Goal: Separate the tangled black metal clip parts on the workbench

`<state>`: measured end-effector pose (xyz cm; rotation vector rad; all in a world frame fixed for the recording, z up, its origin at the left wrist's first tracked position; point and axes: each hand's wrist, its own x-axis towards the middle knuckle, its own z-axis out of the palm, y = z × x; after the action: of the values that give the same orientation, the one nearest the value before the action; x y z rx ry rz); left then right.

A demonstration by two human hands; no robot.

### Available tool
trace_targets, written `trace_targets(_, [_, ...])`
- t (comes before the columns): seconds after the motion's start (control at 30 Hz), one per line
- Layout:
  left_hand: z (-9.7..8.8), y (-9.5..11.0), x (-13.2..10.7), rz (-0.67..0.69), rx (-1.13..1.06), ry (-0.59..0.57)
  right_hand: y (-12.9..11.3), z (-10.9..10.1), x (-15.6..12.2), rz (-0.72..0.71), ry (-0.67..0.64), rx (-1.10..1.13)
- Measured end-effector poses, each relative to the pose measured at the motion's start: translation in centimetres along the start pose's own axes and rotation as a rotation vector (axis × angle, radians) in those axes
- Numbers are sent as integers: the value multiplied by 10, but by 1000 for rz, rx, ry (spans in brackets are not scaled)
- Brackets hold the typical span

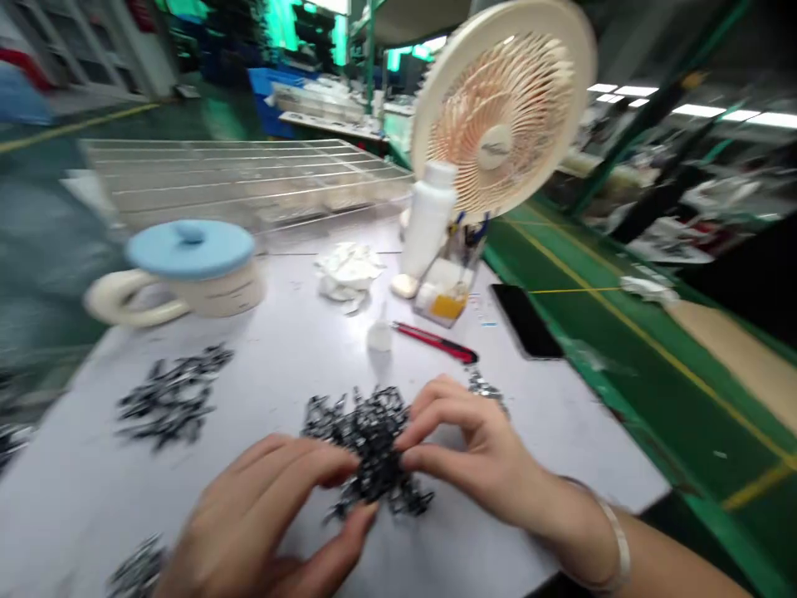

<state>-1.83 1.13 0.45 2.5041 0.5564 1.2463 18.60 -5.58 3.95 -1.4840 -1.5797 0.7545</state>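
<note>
Two hands meet the pile of small dark parts in the head view: left hand at its left, right hand at its right; blur hides whether either pinches a part. The pieces look tangled, so tugging one could scatter others across the worktop.

No lettering can be read. Beyond the left hand, the side of the cup carries a line of small dark print, too blurred to make out as words. Farther off, beyond the right hand, the pale hub of the fan bears a dark, slanting, script-like mark, also too blurred to read
</note>
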Motion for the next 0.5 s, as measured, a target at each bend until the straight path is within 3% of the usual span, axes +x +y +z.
trace_targets(0.1, [-5, 12, 8, -40, -30, -44, 16, 3, -5, -18, 2, 55])
trace_targets(0.2, [-3, 12, 6, -83, -19, -58, 26, 5, -9, -84, 24, -73])
trace_targets(0.37, [-2, 10, -1, -89, 6, -75, 23, 6, -10, -200, 39, -168])
trace_targets(0.5, [-2, 11, -1, -83, 8, -90, 22, 10, -11, -212, 16, -169])
